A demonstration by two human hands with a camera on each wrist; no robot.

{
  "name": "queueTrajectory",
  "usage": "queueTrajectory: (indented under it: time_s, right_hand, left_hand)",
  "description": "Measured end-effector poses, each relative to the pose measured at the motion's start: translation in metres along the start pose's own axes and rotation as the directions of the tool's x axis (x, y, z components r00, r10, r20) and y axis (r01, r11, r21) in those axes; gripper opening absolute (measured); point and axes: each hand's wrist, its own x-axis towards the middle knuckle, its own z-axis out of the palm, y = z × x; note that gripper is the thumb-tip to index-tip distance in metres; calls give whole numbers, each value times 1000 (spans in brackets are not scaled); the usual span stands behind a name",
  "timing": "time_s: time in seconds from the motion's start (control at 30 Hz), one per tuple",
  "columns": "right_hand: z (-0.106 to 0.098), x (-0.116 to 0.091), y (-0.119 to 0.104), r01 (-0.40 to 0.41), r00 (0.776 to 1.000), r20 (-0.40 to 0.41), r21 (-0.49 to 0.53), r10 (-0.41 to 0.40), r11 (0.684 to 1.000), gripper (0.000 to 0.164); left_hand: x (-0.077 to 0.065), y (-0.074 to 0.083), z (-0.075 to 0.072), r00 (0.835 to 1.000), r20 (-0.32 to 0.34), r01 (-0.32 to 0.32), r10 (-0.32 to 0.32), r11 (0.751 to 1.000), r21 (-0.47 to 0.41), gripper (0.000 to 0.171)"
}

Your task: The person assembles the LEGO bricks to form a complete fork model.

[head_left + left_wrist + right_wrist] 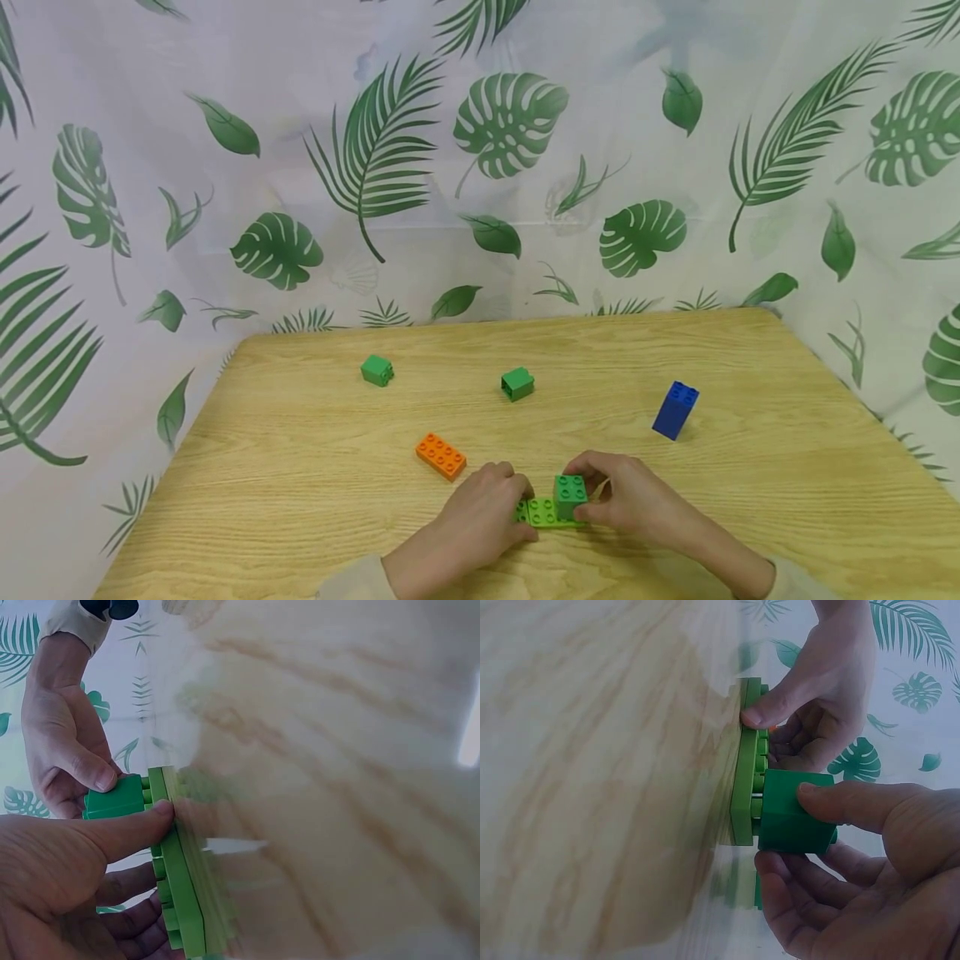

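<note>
A long, flat light green studded plate (pixel 542 513) lies on the wooden table in front of the person. The left hand (pixel 480 515) pinches its left part, with the thumb (pixel 161 814) along the near edge and the other fingers on the far side. Over the plate's right end, the right hand (pixel 637 504) holds a darker green toy brick (pixel 570 497), studs up, between thumb and fingers. In the right wrist view, plate studs show in a narrow gap beneath this green brick (pixel 795 814). The left hand's fingers hide part of the plate.
An orange brick (pixel 441 457) lies studs up, beyond the left hand. Two green bricks lie on their sides farther back, one green brick (pixel 377 370) at left and another green brick (pixel 517 383) near the middle. A tall blue brick (pixel 675 410) stands at right. Leaf-patterned cloth (pixel 555 275) hangs behind the table.
</note>
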Motion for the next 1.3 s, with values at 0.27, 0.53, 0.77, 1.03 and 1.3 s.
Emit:
queueTrajectory:
  time_s: [0.27, 0.53, 0.77, 1.03, 1.3]
  right_hand:
    - [0, 0, -2, -31, 999, 19, 6, 31, 1000, 37]
    - [-1, -1, -2, -4, 1000, 28, -8, 4, 1000, 37]
    - [-1, 0, -2, 24, 1000, 21, -50, -23, 998, 37]
    - [-2, -1, -3, 35, 999, 18, -62, -34, 998, 35]
    - [-3, -2, -4, 51, 998, 44, -73, -48, 996, 34]
  left_hand:
    - [0, 0, 0, 1000, -14, -1, 1, 1000, -6, 36]
    - [1, 0, 0, 1000, -1, 13, -14, 1000, -23, 33]
    - [2, 0, -1, 1000, -1, 14, -14, 999, -44, 33]
    - [2, 1, -1, 1000, 6, 25, -25, 998, -52, 34]
    - [3, 2, 1, 999, 23, 33, -32, 998, -60, 32]
